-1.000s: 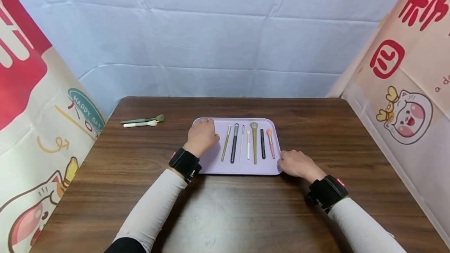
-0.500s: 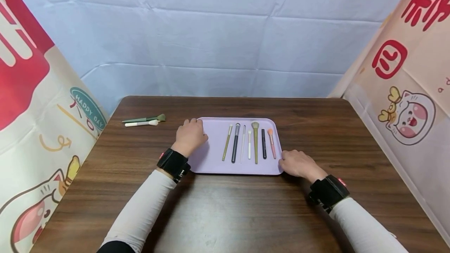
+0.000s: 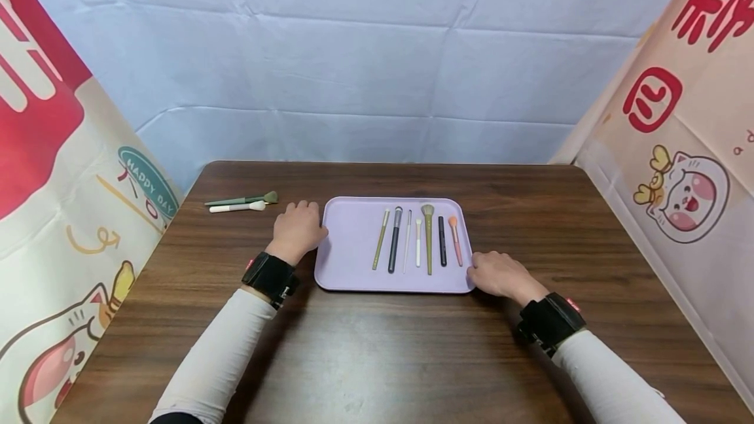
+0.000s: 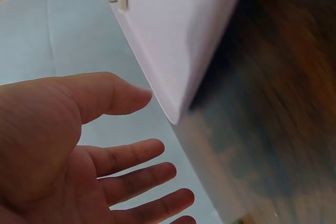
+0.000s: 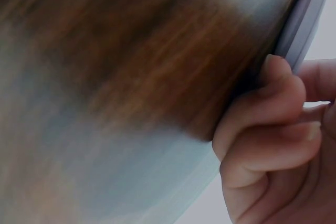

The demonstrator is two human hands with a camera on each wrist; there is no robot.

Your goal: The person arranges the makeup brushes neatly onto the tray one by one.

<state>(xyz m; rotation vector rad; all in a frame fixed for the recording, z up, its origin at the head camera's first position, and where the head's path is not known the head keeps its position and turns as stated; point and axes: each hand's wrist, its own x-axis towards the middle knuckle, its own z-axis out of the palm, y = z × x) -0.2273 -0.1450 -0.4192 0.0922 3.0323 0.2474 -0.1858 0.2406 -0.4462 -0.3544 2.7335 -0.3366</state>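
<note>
A lilac tray lies on the table with several makeup brushes in a row across its middle and right, among them a wide olive brush and a pink-handled one. My left hand is just off the tray's left edge; its fingers look spread and relaxed in the left wrist view, holding nothing, with the thumb by the rim. At the right front corner, my right hand grips the tray's edge. Curled fingers meet the rim in the right wrist view.
Toward the back left of the brown wooden table lie a green brush and a white brush side by side. A pale cloth hangs behind the table, and printed cloths flank it.
My left hand has moved left, from over the tray's left part to outside its left edge. The right hand stays at the corner, and the tray and brushes keep their places.
</note>
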